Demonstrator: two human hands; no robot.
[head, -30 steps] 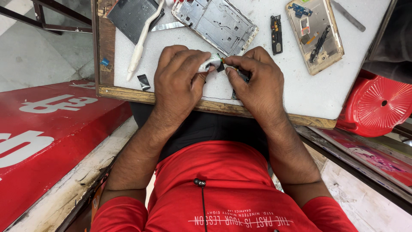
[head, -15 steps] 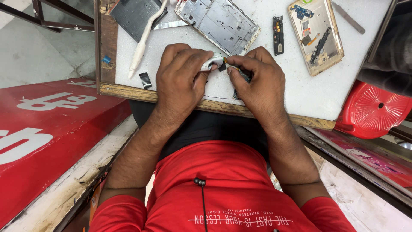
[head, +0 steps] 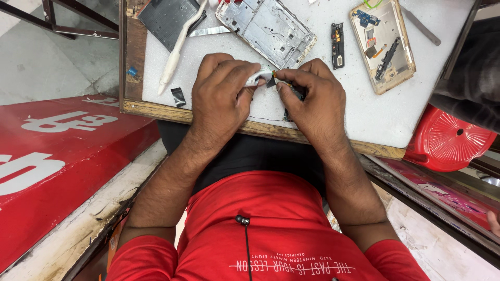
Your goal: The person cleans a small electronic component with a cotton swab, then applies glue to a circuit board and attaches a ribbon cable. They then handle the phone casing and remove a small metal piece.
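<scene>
small white-and-black part (head: 265, 78), pinched

i see a white worktop (head: 219, 62) with a silver phone frame (head: 266, 28) far left and a gold phone shell (head: 383, 44) far right. red stool (head: 448, 140) on the right, red shirt (head: 271, 229) near me.

on the white worktop (head: 364, 112) lie a silver phone frame (head: 266, 30), a gold phone back (head: 382, 44), perhaps a white brush (head: 176, 54), beside a red stool (head: 449, 140).

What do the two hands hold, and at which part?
Both hands pinch one small part: left hand its white end, right hand its dark end.
</scene>
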